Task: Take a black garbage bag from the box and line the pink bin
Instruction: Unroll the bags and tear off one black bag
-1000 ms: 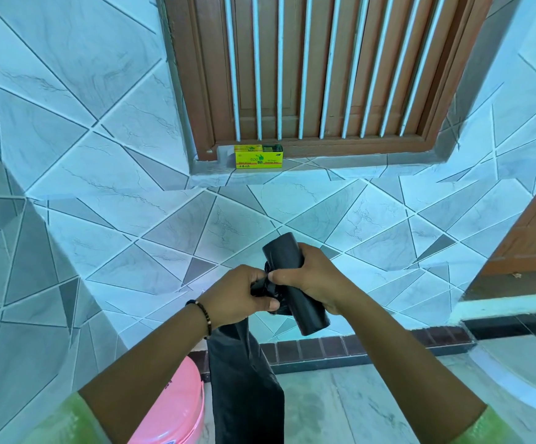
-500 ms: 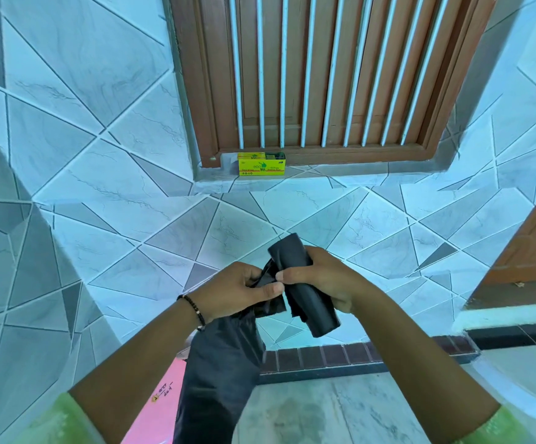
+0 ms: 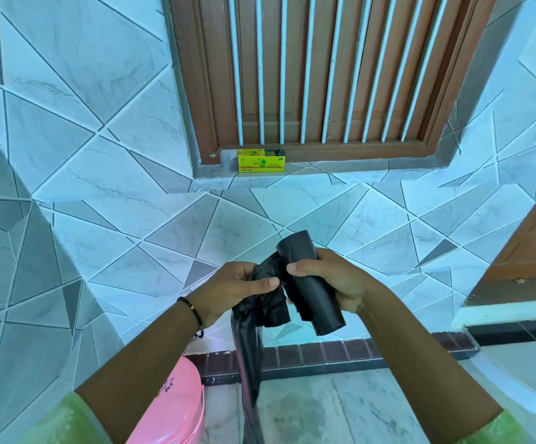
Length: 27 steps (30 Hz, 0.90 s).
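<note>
Black plastic fills both hands: the right hand is wrapped round the roll of garbage bags, thumb across its front, holding it tilted with its upper end away from the body; the left hand pinches the crumpled top of one black garbage bag, whose length hangs down past the wrist toward the floor. Between the two hands the plastic looks torn or nearly torn apart, though whether the bag is fully free of the roll I cannot tell; a ragged flap hangs just beside the roll. The yellow bag box sits well apart on the window ledge, below the barred wooden window; the pink bin stands at the lower left, near the hanging bag's tail, lid seemingly shut.

Risks, as I judge them: a pull off the perforation line could rip the bag itself, leaving a liner that leaks; a loose hold could let the roll unspool or drop; the thin film may cling shut when its mouth needs opening over the bin's rim.
</note>
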{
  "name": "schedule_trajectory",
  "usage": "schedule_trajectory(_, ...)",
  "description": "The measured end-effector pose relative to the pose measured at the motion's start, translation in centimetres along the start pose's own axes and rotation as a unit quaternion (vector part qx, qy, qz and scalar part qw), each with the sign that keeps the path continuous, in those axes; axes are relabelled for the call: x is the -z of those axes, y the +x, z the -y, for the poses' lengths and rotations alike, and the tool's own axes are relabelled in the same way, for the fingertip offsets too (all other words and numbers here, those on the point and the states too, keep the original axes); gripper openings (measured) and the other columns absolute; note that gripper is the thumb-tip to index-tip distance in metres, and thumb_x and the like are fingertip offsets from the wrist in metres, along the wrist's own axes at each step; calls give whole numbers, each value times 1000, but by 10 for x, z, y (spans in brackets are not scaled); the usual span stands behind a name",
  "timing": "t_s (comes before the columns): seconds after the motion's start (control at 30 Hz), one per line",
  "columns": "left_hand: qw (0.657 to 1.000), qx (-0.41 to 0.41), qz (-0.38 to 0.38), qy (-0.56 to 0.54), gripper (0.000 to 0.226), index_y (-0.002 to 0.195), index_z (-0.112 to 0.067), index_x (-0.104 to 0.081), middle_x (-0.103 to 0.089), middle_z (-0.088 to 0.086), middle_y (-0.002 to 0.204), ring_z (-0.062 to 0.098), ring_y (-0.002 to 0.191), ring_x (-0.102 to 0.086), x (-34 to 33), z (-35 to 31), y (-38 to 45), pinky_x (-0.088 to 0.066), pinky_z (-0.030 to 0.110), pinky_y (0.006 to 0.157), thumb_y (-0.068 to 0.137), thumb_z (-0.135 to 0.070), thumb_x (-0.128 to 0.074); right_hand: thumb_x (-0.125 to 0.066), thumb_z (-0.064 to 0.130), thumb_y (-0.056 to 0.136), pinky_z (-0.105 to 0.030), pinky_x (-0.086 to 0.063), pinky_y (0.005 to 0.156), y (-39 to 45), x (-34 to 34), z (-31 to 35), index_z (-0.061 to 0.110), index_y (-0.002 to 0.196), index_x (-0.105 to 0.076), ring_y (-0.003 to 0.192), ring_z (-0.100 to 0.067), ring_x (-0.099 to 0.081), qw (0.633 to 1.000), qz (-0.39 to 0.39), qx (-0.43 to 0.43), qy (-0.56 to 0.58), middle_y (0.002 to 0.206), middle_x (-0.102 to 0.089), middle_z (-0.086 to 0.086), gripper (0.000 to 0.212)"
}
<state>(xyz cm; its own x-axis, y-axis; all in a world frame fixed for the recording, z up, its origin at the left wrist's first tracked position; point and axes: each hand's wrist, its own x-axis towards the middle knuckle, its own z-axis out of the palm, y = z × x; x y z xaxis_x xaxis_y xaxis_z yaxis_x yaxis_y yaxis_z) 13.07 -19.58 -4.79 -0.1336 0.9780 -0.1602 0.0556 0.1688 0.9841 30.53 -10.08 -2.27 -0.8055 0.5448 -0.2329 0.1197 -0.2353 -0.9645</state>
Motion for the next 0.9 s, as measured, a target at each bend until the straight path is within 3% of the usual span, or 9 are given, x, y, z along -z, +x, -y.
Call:
schedule_trajectory(0.1,1000,-2,-4,-12,18,94,-2,-68,-72,-1,75,10,68,-66,2,3,2,-52,18,66,78,-9,-70,-71,15,69,-37,-53,59,0,2,-1,3,104,-59,65,-28,-63,1000,-4,-1,-7,80,-65,-16,39)
schedule_trajectory(0.2,1000,-1,8,-6,14,93,-3,-69,-72,-4,72,8,65,-66,5,4,2,-52,16,63,81,-8,-67,-73,18,66,-36,-53,60,0,3,-2,4,106,-59,67,-27,-65,1000,-3,-1,-17,82,-66,-14,45)
schedule_trajectory(0.4,998,-11,15,60,14,91,-1,-70,-71,0,77,10,71,-64,9,6,4,-54,19,73,81,-11,-68,-69,15,69,-35,-53,51,-3,4,-2,5,96,-60,56,-27,-63,1000,1,-6,-19,71,-66,-12,31)
schedule_trajectory(0.5,992,-18,24,120,21,90,5,-66,-66,8,83,15,78,-58,10,6,6,-48,29,78,80,-13,-70,-70,13,69,-37,-53,49,-5,2,-2,2,100,-59,54,-29,-62,999,3,-15,-34,69,-65,-14,34)
schedule_trajectory(0.57,988,-27,36,151,19,84,3,-65,-64,5,77,14,75,-55,12,6,7,-46,28,75,79,-15,-71,-70,13,70,-37,-53,48,-6,3,-1,2,102,-58,53,-29,-62,998,9,-28,-47,71,-65,-15,36)
schedule_trajectory(0.67,976,-30,53,210,18,66,-14,-60,-57,-9,59,6,60,-50,13,5,7,-41,18,62,78,-16,-74,-70,13,70,-37,-54,48,-6,5,-3,2,101,-58,54,-29,-63,996,24,-56,-58,76,-65,-17,35)
schedule_trajectory(0.9,959,-48,56,273,31,63,-14,-53,-44,-4,58,7,55,-39,10,9,7,-30,17,53,82,-33,-68,-70,15,71,-34,-53,49,-4,3,-11,3,100,-58,54,-28,-59,995,29,-80,-48,69,-65,-13,34)
